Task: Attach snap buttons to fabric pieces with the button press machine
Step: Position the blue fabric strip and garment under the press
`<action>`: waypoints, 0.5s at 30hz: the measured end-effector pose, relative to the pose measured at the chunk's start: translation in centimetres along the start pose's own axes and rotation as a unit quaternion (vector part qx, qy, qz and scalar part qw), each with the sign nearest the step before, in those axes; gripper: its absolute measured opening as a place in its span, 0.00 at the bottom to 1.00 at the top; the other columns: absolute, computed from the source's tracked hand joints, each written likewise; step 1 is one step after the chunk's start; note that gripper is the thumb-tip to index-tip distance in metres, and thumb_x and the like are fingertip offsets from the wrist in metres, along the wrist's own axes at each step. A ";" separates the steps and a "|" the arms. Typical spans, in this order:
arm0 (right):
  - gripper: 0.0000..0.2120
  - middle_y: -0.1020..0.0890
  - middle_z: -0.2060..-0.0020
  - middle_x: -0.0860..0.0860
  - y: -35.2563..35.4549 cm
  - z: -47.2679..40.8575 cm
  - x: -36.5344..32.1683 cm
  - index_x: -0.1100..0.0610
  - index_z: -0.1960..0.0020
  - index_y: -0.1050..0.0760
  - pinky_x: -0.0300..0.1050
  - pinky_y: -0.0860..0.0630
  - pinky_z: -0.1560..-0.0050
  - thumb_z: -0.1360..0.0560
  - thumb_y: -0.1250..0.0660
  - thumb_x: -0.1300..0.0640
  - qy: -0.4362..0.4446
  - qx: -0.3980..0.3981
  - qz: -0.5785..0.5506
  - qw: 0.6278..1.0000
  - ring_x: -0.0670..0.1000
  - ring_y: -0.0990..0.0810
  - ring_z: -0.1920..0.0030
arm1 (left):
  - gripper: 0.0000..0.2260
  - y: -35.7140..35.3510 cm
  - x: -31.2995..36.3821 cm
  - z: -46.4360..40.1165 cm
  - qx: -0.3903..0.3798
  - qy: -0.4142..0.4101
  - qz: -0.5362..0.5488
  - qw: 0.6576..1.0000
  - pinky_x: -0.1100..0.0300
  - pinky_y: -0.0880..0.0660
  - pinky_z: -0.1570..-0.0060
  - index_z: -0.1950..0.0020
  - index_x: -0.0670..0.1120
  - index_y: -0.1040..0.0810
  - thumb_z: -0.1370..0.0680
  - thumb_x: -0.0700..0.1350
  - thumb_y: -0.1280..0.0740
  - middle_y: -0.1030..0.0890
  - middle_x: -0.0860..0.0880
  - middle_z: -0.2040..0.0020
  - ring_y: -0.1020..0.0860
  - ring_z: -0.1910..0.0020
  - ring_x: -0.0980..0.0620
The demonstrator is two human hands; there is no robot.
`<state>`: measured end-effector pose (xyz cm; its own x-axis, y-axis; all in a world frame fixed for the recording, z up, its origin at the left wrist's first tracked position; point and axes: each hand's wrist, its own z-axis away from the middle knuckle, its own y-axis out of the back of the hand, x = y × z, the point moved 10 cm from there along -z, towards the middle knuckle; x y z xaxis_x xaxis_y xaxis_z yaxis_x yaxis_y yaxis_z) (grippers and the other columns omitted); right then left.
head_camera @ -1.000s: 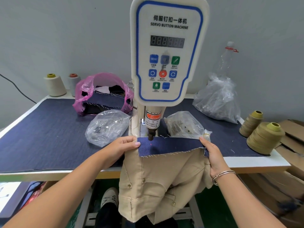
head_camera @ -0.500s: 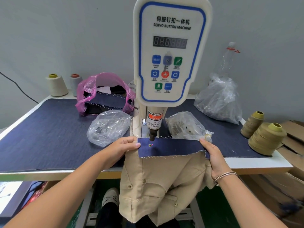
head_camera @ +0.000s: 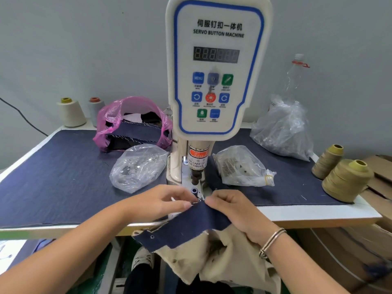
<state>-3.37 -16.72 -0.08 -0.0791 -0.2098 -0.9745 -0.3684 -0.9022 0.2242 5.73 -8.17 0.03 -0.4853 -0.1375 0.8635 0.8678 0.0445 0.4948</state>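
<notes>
The white servo button machine stands mid-table, its punch raised over the bare lower die. A navy fabric strip sewn to a beige garment hangs off the table's front edge, slanting down to the left. A snap button sits near the strip's lower left end. My left hand and my right hand both pinch the strip's upper end just in front of the die, fingertips almost touching.
Clear bags of snap parts lie left and right of the machine, a larger bag at back right. A pink bag of navy strips sits back left. Thread cones stand at back left and right. Cardboard boxes flank the table.
The strip, held flat under the punch before, has been pulled off the die and swung down to the left. Its fitted snap now hangs below the table edge. Both hands came together at the other end.
</notes>
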 end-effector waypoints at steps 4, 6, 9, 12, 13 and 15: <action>0.17 0.30 0.70 0.47 -0.8 -0.5 -0.5 0.59 0.68 0.27 0.35 0.37 0.67 0.24 0.34 0.51 -0.002 -0.002 0.036 0.999 0.42 0.34 0.67 | 0.11 -1.2 1.9 -0.4 0.022 -0.031 0.000 0.999 0.62 0.33 0.58 0.63 0.60 0.24 0.21 0.52 0.37 0.25 0.59 0.65 0.29 0.63 0.59; 0.15 0.27 0.72 0.43 -0.9 -0.5 -1.0 0.51 0.69 0.25 0.32 0.36 0.66 0.24 0.34 0.52 0.006 -0.002 0.058 0.998 0.40 0.32 0.68 | 0.15 -1.3 1.9 -0.2 0.019 -0.025 0.039 0.999 0.66 0.33 0.60 0.64 0.59 0.24 0.19 0.44 0.38 0.26 0.60 0.66 0.30 0.64 0.62; 0.11 0.20 0.68 0.40 0.8 -0.6 -2.4 0.46 0.63 0.22 0.28 0.32 0.60 0.24 0.33 0.57 0.048 0.024 0.129 0.990 0.36 0.26 0.64 | 0.10 -0.8 1.7 0.6 0.016 -0.006 0.118 0.993 0.70 0.31 0.61 0.59 0.49 0.24 0.19 0.40 0.39 0.23 0.58 0.64 0.27 0.64 0.62; 0.08 0.19 0.65 0.42 8.6 -0.2 -4.0 0.47 0.61 0.21 0.34 0.28 0.55 0.24 0.33 0.57 0.092 0.221 0.192 0.952 0.40 0.23 0.60 | 0.07 2.9 0.0 1.4 0.096 0.022 0.180 0.979 0.70 0.29 0.62 0.57 0.43 0.23 0.21 0.38 0.39 0.21 0.52 0.64 0.24 0.64 0.57; 0.07 0.20 0.63 0.44 11.6 0.2 -4.2 0.49 0.61 0.21 0.40 0.28 0.52 0.24 0.33 0.55 0.084 0.292 0.236 0.923 0.45 0.24 0.56 | 0.07 4.5 -0.7 1.6 0.120 0.029 0.152 0.981 0.69 0.30 0.62 0.58 0.41 0.24 0.21 0.37 0.39 0.23 0.50 0.64 0.26 0.64 0.56; 0.07 0.23 0.53 0.46 15.2 -0.5 -3.6 0.50 0.57 0.19 0.48 0.35 0.44 0.24 0.34 0.52 0.012 0.328 0.397 0.857 0.52 0.29 0.47 | 0.08 7.1 -2.4 1.6 0.138 0.048 0.026 0.989 0.62 0.33 0.60 0.58 0.38 0.27 0.19 0.37 0.40 0.28 0.48 0.63 0.31 0.62 0.53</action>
<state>-8.25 -29.86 6.87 -0.5303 -0.6742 -0.5140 -0.6491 -0.0670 0.7577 12.89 -5.91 1.63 -0.4173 -0.2203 0.8817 0.8231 0.3197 0.4694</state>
